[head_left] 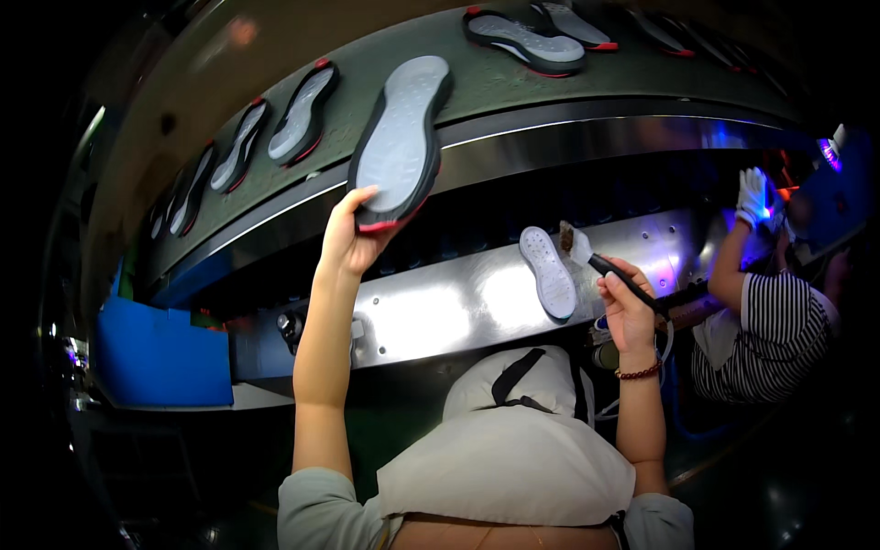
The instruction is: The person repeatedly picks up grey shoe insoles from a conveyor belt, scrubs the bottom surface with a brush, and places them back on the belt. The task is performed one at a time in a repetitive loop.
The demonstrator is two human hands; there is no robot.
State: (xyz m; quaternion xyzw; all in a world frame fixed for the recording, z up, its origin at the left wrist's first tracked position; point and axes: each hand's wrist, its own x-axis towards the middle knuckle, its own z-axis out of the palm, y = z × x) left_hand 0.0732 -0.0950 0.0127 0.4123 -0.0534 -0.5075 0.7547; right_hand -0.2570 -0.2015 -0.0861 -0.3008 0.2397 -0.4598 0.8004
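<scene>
Apron (513, 458) nearest, below forearms. Left hand (346, 240) fingers clamped on sole (401, 137) heel end, at belt (477, 87) near edge. Right hand (626, 307) fisted round brush (596, 258) handle. Sole likely light, flexible, rubbery; grip by rim, clear of grey face. White sole (548, 271) on steel ledge (440, 307).

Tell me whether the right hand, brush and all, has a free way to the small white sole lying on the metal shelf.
Probably yes. The right hand holds the brush with its bristles just right of the white sole, and nothing lies between them on the metal shelf.
</scene>
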